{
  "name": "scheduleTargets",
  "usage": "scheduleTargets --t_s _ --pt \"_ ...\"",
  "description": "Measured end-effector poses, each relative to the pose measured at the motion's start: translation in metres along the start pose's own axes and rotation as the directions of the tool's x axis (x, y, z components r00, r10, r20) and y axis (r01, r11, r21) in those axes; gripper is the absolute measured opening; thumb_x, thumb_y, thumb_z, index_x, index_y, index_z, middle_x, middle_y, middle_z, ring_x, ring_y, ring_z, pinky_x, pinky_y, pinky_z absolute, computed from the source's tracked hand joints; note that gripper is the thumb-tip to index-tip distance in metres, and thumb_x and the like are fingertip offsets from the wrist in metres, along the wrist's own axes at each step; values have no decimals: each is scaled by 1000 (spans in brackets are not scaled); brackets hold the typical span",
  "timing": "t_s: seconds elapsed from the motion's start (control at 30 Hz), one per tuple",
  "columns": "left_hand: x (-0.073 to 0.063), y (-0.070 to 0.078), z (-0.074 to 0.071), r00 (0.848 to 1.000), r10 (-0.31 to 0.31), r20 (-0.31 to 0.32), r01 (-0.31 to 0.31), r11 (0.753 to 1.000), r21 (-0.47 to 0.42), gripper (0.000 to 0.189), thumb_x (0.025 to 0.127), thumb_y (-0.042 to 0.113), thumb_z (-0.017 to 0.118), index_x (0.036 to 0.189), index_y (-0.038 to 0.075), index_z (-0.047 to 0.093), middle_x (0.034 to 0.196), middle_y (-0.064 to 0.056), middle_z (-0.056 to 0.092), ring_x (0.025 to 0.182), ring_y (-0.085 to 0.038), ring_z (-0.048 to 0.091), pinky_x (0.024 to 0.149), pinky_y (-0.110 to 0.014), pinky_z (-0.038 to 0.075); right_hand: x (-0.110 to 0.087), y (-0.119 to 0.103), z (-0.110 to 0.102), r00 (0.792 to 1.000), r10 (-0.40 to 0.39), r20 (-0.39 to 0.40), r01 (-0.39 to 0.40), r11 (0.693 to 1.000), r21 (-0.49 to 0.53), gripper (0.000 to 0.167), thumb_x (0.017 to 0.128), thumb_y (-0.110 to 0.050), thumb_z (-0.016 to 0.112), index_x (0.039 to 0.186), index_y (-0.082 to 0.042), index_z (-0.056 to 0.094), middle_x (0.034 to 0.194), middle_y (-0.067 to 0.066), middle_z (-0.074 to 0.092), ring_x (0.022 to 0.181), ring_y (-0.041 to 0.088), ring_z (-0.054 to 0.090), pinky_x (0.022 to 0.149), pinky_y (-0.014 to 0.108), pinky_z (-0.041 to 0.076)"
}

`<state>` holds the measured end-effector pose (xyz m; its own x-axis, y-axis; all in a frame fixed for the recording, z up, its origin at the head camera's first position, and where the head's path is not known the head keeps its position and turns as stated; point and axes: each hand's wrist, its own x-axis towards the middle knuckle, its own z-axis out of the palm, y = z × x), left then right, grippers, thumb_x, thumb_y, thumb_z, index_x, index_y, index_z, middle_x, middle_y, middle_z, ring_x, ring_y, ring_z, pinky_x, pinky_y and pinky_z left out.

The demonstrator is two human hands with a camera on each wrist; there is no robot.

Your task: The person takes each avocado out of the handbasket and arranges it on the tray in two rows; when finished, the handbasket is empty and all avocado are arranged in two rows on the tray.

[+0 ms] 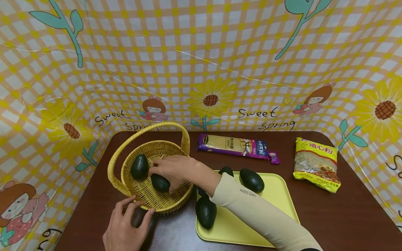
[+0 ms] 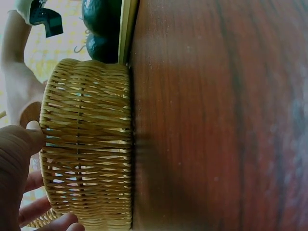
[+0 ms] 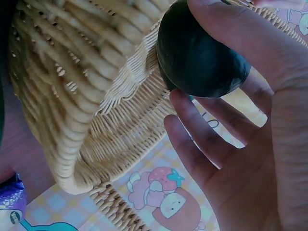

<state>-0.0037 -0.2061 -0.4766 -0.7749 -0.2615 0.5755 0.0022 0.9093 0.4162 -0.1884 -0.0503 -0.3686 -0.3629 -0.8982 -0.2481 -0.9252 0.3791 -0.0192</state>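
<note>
My right hand (image 1: 171, 170) reaches into a yellow wicker basket (image 1: 185, 200) and holds a dark green avocado (image 1: 159, 183). In the right wrist view, the thumb and curled fingers are around that avocado (image 3: 197, 53), low inside the wicker wall. Another avocado (image 1: 139, 166) lies in the basket on its left side. At the basket's near left rim is my left hand (image 1: 127, 223). Its spread, slightly bent fingers touch the rim near the handle base, and the left wrist view shows the thumb (image 2: 34, 132) at the rim too.
A yellow tray (image 1: 279, 198) right of the basket carries several avocados, one at its near left corner (image 1: 206, 213); the right forearm crosses above it. Behind lies a purple pasta pack (image 1: 232, 145). A yellow macaroni bag (image 1: 316, 164) lies at right. The basket's tall handle (image 1: 125, 143) arches upward.
</note>
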Motion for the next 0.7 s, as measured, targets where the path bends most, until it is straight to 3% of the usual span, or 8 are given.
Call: scheduleTargets --t_s 0.13,0.37,0.7 --pt "0 0 0 1000 5 -5 -5 1000 0 40 73 37 101 99 14 81 117 -9 70 81 -30 68 45 -42 50 -7 1 1 1000 -8 -28 8 1000 2 85 81 -48 96 153 -28 56 148 1 53 121 18 66 102 34 56" --pt "0 1 -1 1000 -9 7 9 1000 -5 39 74 37 101 99 14 81 118 -10 70 84 -32 69 45 -43 50 -20 2 3 997 17 -69 -13 998 62 88 83 -47 95 157 -29 53 158 5 49 133 22 62 109 39 54" --pt "1 1 -1 1000 -2 10 2 1000 -10 39 74 37 101 99 15 81 118 -9 70 83 -31 68 44 -43 50 -41 5 9 982 18 -188 7 991 133 86 84 -46 95 156 -27 54 149 3 52 123 20 64 101 39 58"
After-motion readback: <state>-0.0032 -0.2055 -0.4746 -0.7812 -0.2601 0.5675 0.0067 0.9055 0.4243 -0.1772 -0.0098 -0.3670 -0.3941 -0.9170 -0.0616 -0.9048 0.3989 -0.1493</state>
